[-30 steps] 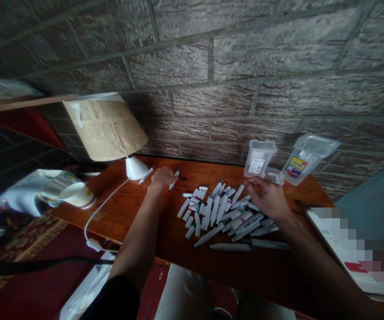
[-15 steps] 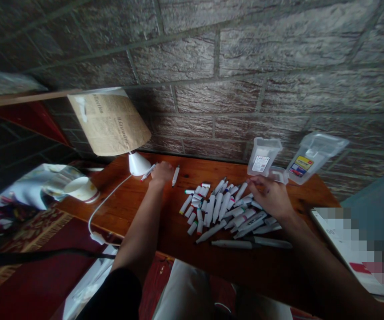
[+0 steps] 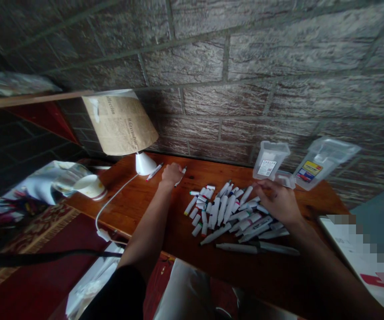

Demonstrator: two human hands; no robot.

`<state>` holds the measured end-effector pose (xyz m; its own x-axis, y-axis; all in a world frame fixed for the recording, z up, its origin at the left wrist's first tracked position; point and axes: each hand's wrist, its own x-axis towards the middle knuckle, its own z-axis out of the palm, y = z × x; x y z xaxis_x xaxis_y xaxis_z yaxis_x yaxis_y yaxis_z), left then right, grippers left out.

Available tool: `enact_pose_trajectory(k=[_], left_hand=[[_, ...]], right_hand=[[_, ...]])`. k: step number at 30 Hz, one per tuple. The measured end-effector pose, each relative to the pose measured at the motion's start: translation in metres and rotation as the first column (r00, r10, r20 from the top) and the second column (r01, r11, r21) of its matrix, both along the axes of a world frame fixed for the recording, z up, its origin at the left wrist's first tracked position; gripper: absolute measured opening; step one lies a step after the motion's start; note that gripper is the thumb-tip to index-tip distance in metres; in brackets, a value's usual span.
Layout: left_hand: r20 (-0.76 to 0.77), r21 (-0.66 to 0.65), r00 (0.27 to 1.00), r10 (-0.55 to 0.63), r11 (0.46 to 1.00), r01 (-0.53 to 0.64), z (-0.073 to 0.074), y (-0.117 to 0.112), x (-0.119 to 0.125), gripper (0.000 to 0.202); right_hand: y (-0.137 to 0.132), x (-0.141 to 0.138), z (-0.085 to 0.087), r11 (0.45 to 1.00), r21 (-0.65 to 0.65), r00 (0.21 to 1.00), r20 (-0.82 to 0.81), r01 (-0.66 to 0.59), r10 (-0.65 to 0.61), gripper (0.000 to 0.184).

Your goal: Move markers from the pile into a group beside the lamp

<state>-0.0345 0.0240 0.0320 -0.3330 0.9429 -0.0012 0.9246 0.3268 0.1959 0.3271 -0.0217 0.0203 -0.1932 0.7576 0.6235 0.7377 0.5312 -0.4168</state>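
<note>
My left hand (image 3: 171,174) is beside the lamp base at the back of the table. Its fingers are closed on a white marker (image 3: 180,177), which tilts on their right side; the fingertips are partly hidden. Another white marker (image 3: 154,171) with a red end lies just left of this hand. My right hand (image 3: 278,200) hovers over the right edge of a heap of white markers (image 3: 223,209), fingers loosely bent and apart, with nothing visible in them. Several markers in the heap show coloured ends.
Behind my right hand stand two clear plastic boxes, a smaller one (image 3: 271,158) and a larger one (image 3: 323,162), with a clear lid-like piece (image 3: 284,179) between. A lamp (image 3: 122,124), its cord (image 3: 112,195) and a paper cup (image 3: 91,186) are at left. A brick wall (image 3: 198,89) rises behind.
My left hand has shifted slightly right to the marker beside it, and that marker now leans more. My right hand stays about where it was. The whole view has shifted a little.
</note>
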Motion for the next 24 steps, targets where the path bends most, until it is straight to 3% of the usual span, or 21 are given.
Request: enact_pose_trajectory(k=[8, 17, 24], left_hand=[[-0.055, 0.025, 0.98, 0.189, 0.982, -0.188, 0.004, -0.003, -0.027, 0.036], [-0.082, 0.037, 0.996, 0.029, 0.999, -0.026, -0.005, 0.001, 0.01, 0.04], [-0.016, -0.124, 0.995, 0.099, 0.987, -0.1, -0.009, 0.005, -0.002, 0.054]], right_hand=[[-0.002, -0.001, 0.001, 1.0, -0.015, 1.0, 0.005, -0.001, 0.001, 0.029], [-0.003, -0.003, 0.003, 1.0, -0.02, 1.0, -0.001, 0.012, -0.012, 0.029], [-0.004, -0.002, 0.004, 1.0, -0.024, 1.0, 0.011, 0.002, -0.002, 0.027]])
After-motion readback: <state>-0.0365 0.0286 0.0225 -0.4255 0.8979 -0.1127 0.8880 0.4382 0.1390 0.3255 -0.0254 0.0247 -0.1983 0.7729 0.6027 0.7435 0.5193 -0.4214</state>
